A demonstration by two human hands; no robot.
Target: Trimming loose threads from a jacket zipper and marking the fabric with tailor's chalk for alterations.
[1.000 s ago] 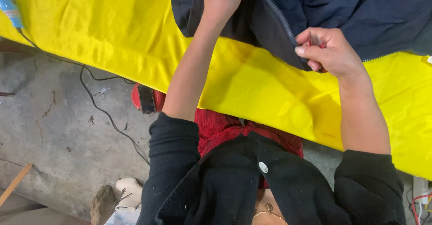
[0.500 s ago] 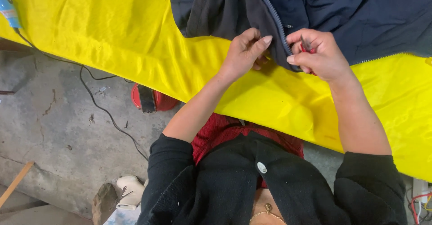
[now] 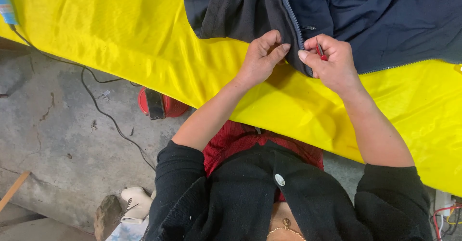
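A dark navy jacket (image 3: 365,19) with a zipper (image 3: 288,10) lies on a table covered with yellow cloth (image 3: 120,34). My left hand (image 3: 262,58) pinches the jacket's lower edge beside the zipper end. My right hand (image 3: 332,63) grips the same edge from the other side and holds a thin red tool (image 3: 321,52) between its fingers. The two hands almost touch at the zipper's bottom.
Below the table a grey concrete floor (image 3: 57,140) carries a black cable (image 3: 101,111) and a red round object with a dark phone-like thing on it (image 3: 156,104). A white shoe (image 3: 134,203) and a wooden stick (image 3: 13,190) lie at the lower left. Coloured wires (image 3: 445,212) show at the lower right.
My left hand came down from reaching far over the jacket to the zipper end, meeting my right hand. The jacket's dark lining side now lies spread flatter.
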